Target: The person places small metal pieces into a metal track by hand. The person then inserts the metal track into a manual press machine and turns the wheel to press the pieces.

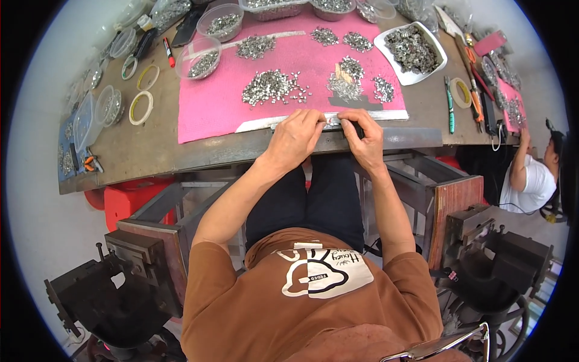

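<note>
Both my hands are at the front edge of a pink mat (208,117), close together over its white strip. My left hand (294,137) is closed in a pinch. Facing it, my right hand (365,140) is also pinched, with something dark partly showing under its fingers. Tiny silvery metal bits (332,120) show between the fingertips; what each hand grips is too small and covered to name. Just beyond lie a heap of small shiny metal pieces (269,87), a pile of thin silvery pieces (345,88) beside a grey strip, and a smaller pile (383,90).
Round plastic tubs (201,58) and a white square bowl (416,53) of metal parts stand beyond. Tape rings (141,108), a red marker (169,53) and a teal pen-shaped tool (450,105) flank the mat. Vises (136,265) sit below the bench; another person (531,181) works at right.
</note>
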Demonstrator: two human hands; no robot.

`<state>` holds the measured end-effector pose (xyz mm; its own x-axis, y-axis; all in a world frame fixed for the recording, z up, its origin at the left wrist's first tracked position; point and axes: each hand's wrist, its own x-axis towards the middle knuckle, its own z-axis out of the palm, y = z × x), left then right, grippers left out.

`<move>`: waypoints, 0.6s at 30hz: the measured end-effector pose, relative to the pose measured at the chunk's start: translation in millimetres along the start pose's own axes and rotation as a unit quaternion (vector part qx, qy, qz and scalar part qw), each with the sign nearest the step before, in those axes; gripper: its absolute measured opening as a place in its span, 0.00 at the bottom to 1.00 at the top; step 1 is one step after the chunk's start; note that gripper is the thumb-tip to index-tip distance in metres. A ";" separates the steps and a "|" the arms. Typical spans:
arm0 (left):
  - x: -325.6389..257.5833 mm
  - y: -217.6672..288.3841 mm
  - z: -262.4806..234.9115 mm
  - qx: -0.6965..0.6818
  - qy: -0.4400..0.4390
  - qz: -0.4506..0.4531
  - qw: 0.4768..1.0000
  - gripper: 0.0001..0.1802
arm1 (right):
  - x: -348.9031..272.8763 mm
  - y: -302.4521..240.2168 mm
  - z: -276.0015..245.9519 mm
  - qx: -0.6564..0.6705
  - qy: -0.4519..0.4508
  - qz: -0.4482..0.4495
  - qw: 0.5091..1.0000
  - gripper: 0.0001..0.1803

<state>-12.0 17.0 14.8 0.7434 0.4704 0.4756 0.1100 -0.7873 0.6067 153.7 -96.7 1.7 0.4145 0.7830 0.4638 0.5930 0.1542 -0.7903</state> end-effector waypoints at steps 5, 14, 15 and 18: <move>2.2 9.4 1.1 0.081 -0.014 0.003 0.997 0.07 | -0.4 1.5 -1.6 -0.011 -0.007 -0.012 1.000 0.06; 3.0 0.4 -1.3 0.028 -0.031 -0.013 0.999 0.07 | -3.9 -0.3 -0.5 0.000 0.006 -0.013 1.000 0.05; 4.5 1.0 -4.7 0.013 -0.045 -0.021 0.999 0.07 | -2.7 0.3 -1.6 -0.006 -0.002 -0.019 1.000 0.06; 5.8 3.2 -5.1 0.023 -0.045 -0.012 0.999 0.07 | -0.3 0.7 -2.4 -0.002 0.002 -0.017 1.000 0.06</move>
<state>-10.7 19.3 22.8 0.7965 0.4531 0.4003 0.1567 -0.7943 0.5870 155.6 -98.2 2.0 0.3972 0.7749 0.4917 0.6099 0.1774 -0.7724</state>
